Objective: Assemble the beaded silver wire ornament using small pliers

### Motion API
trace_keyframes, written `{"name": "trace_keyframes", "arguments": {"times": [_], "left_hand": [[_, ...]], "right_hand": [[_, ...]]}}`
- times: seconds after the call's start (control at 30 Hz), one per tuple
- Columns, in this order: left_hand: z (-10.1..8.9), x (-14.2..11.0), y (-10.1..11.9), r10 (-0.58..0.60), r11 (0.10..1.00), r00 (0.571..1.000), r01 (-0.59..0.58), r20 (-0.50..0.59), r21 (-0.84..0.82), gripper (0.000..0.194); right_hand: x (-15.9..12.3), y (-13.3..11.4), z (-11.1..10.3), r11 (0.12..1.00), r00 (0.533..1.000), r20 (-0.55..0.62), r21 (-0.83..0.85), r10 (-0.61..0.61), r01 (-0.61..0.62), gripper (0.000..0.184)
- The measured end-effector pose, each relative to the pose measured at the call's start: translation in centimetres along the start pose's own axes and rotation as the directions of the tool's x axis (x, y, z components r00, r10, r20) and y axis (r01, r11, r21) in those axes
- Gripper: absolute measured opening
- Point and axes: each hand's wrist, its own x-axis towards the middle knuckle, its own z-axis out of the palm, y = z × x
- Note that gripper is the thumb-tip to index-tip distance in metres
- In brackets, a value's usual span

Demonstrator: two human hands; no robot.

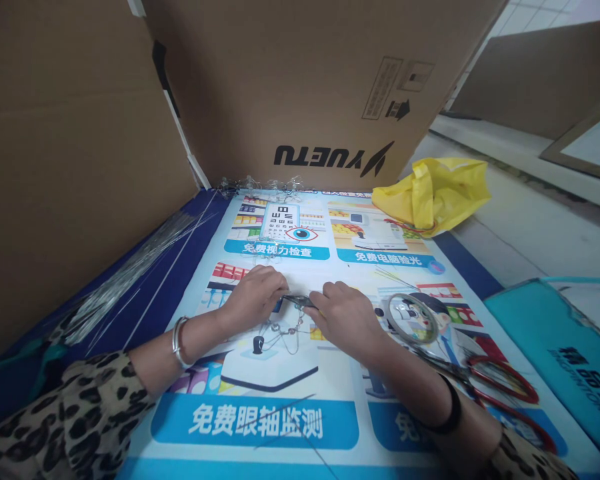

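Above the bright printed sheet (pixel 310 273), two hands work close together on a small beaded wire (pixel 276 327). It hangs in thin loops between them, just over the sheet. The right hand (pixel 347 320) is closed around pliers (pixel 303 301), with the tips pointing to the left. The left hand (pixel 253 293) has its fingers pinched in narrow, and they look to be holding the wire by the pliers' tips. Just where they grip is too small to tell.

The pliers could slip if the right hand squeezes too lightly, and then the wire might spring loose. If they squeeze too hard, the thin wire could bend badly or snap. The left fingers are so near the tips that they might get nipped. Beads could slide off if an end is open, but I cannot see if one is. The loops could also catch on the loose wires (pixel 290 427) near the front. Right of the hands, the tape roll (pixel 393 319) and red-handled scissors (pixel 505 379) lie by the right arm, so a sleeve might bump them.
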Motion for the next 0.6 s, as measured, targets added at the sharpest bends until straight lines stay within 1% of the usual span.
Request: {"name": "trace_keyframes", "arguments": {"times": [0.13,0.27,0.37,0.47,0.6], "left_hand": [[0.0,0.0,-0.1,-0.039,0.999,0.999,0.039,0.013,0.013,0.016],[-0.1,-0.1,-0.1,-0.062,0.998,0.997,0.061,0.036,0.031,0.016],[-0.2,-0.2,-0.1,-0.080,0.997,0.997,0.080,0.019,0.019,0.014],[-0.3,-0.3,-0.1,-0.091,0.996,0.996,0.091,0.010,0.004,0.013],[-0.4,-0.3,0.0,-0.097,0.995,0.995,0.098,0.027,-0.035,0.011]], "right_hand": [[0.0,0.6,-0.4,1.000,1.000,0.006,0.014,-0.006,0.005,0.029],[-0.8,1.6,-1.4,0.997,0.998,0.020,0.028,0.068,-0.068,0.027],[-1.7,2.1,-2.1,0.993,0.994,0.063,0.079,0.084,-0.089,0.025],[-2.5,1.9,-2.4,0.992,0.993,0.103,0.107,0.061,-0.072,0.025],[-2.7,1.4,-2.3,0.996,0.988,0.148,0.082,0.032,-0.045,0.027]]}}
